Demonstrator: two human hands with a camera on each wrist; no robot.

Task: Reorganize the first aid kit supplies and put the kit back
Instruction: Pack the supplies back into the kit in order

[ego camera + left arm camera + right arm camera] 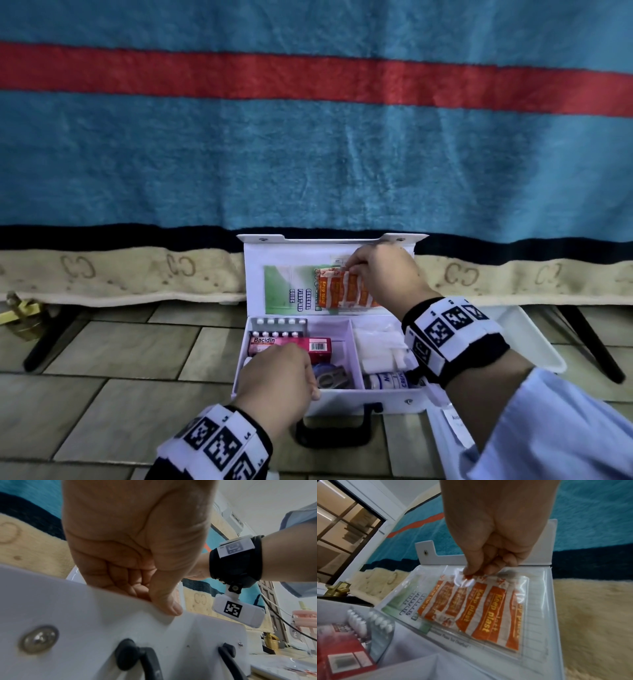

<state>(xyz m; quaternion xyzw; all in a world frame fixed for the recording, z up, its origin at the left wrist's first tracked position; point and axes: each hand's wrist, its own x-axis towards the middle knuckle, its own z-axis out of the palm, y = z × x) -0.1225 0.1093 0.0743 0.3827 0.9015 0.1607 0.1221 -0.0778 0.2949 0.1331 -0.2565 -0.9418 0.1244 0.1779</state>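
Tiled floor [113, 359], blanket [308, 154] behind; right hand [383, 270] pinches plasters [481, 609]; left hand [277, 377] grips kit [197, 635] wall.

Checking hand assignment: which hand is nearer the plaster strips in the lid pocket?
Right. The right hand pinches the top of the plaster strips in the lid pocket. The left hand is down at the kit's front wall, gripping its edge.
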